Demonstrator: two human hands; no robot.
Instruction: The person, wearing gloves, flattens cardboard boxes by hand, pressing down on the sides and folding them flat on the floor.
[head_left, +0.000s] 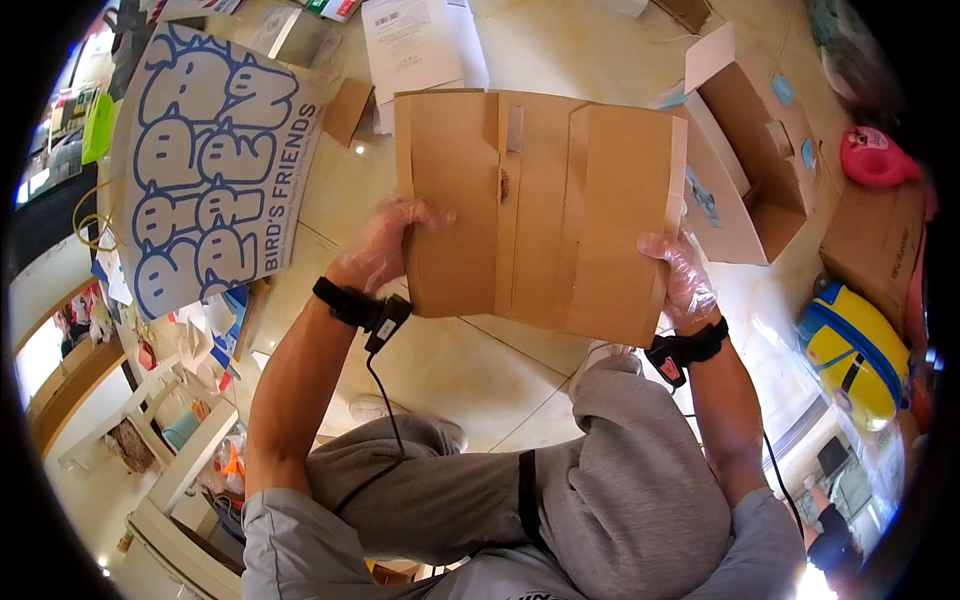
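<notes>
A flattened piece of brown corrugated cardboard (536, 225), creased with several fold lines, is held up in front of me above the tiled floor. My left hand (382, 240), in a clear plastic glove, grips its left edge, thumb on the near face. On the opposite edge, my right hand (679, 274) holds on in the same way, also gloved. Both wrists wear black straps with small devices and cables. The fingers behind the cardboard are hidden.
An opened cardboard box (787, 195) stands on the floor at the right. A printed bag with bird drawings (217, 172) lies left. White papers (412, 45) lie beyond the cardboard. A pink plastic container (874, 157) and a yellow-and-blue case (855, 356) sit far right.
</notes>
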